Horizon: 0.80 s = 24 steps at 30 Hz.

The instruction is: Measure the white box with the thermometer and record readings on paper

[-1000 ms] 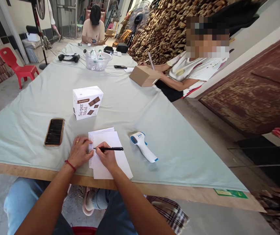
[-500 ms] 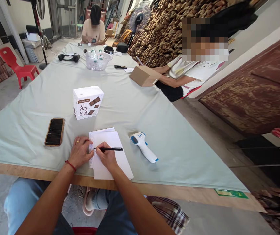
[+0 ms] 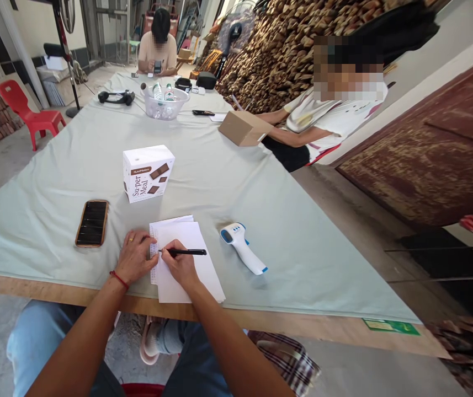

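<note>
A black pen [image 3: 189, 252] is pinched in my right hand [image 3: 181, 268], its tip near the left side of a white sheet of paper [image 3: 190, 284]. Beneath that sheet, a second sheet with small markings [image 3: 153, 275] shows along the left edge. My left hand [image 3: 136, 258] lies with its fingers apart on the papers' left edge, a ring on one finger and a red cord at the wrist. To the right of the papers rests a white and blue infrared thermometer [image 3: 242, 248]. A phone [image 3: 91, 223] lies left of my left hand.
A white Su-per Meal box [image 3: 147, 173] stands beyond the papers. Farther off are a clear plastic basin [image 3: 165, 107] with bottles, a black telephone-like handset [image 3: 116, 97] and a brown carton [image 3: 244, 128] by a seated person. Another person [image 3: 157, 49] sits at the far end.
My hands, the pen and the papers look almost unmoved. The person at the far end has raised a small dark device slightly, and the person at the right has shifted their head a little.
</note>
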Tool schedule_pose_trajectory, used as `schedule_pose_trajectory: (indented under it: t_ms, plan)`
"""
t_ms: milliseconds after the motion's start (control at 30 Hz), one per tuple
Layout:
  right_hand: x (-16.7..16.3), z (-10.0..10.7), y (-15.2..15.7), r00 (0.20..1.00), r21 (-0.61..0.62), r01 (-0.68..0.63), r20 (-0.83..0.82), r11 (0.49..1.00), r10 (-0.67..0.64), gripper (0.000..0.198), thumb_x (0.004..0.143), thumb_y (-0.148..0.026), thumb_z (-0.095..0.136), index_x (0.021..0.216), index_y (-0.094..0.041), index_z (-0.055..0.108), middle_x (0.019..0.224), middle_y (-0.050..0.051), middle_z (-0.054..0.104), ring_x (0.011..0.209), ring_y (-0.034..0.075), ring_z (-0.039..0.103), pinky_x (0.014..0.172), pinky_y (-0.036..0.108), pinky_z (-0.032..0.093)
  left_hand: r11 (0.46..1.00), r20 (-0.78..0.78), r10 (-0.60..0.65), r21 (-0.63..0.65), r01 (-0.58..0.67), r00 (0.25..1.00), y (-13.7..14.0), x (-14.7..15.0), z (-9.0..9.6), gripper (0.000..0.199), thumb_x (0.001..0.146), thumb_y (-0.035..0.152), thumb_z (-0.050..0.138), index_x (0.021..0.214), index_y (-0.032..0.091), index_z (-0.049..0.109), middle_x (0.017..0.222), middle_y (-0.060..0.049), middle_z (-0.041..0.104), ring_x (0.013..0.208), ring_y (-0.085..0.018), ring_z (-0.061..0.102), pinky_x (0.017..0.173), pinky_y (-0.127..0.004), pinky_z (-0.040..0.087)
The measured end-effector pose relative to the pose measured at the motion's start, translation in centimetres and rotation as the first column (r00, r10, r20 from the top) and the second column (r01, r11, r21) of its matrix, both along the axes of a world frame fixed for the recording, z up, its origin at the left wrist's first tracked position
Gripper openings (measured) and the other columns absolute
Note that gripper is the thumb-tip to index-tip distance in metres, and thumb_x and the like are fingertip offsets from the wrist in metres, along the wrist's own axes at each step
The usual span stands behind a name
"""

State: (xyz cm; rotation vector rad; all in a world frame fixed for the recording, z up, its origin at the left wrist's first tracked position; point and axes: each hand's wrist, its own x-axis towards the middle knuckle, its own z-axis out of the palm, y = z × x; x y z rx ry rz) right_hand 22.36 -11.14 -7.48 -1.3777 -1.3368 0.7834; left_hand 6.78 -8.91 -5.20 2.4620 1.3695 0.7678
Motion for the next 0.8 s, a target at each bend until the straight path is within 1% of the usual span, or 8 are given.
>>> schedule_pose_trajectory:
  t_ms: [167,467,633,800]
  plan:
    - [-0.01,0.10,-0.07,1.000,-0.017,0.001,0.005,1.000,-0.001,0.014,0.074,-0.034,0.055,0.066,-0.024,0.050,0.059,-0.004,0.053,0.058,0.015,0.050,0.058,0.028,0.040,1.000,0.008,0.000,-0.002,0.000,1.000,-0.01,-0.04,-0.03,0.027,0.077,0.022,0.065,0.104,0.021,0.063,0.109,-0.007,0.059,0.109,-0.025,0.053,0.108,-0.049,0.034]
    - [-0.05,0.21,-0.12,1.000,-0.020,0.006,0.022,1.000,-0.006,0.016,0.073,-0.035,0.054,0.063,-0.024,0.049,0.056,-0.005,0.051,0.055,0.014,0.046,0.056,0.027,0.038,1.000,0.011,-0.002,0.002,0.002,1.000,0.05,-0.09,-0.23,0.028,0.077,0.022,0.065,0.104,0.021,0.064,0.110,-0.007,0.058,0.109,-0.025,0.052,0.108,-0.049,0.035]
    - [-0.02,0.43,-0.23,1.000,-0.031,-0.004,0.004,1.000,0.004,0.015,0.072,-0.034,0.054,0.063,-0.024,0.049,0.056,-0.005,0.051,0.055,0.014,0.046,0.056,0.027,0.037,1.000,0.011,-0.008,0.003,0.008,1.000,0.05,-0.11,-0.17,0.028,0.077,0.022,0.065,0.104,0.020,0.064,0.110,-0.007,0.058,0.110,-0.026,0.052,0.108,-0.049,0.034]
    - [-0.03,0.58,-0.18,0.999,-0.041,0.014,-0.028,0.999,-0.015,0.015,0.071,-0.035,0.054,0.063,-0.024,0.049,0.057,-0.004,0.051,0.056,0.014,0.047,0.056,0.028,0.038,1.000,0.002,0.000,0.001,0.000,1.000,0.09,-0.10,-0.19,0.028,0.077,0.023,0.066,0.105,0.020,0.064,0.109,-0.008,0.058,0.110,-0.026,0.052,0.110,-0.050,0.033]
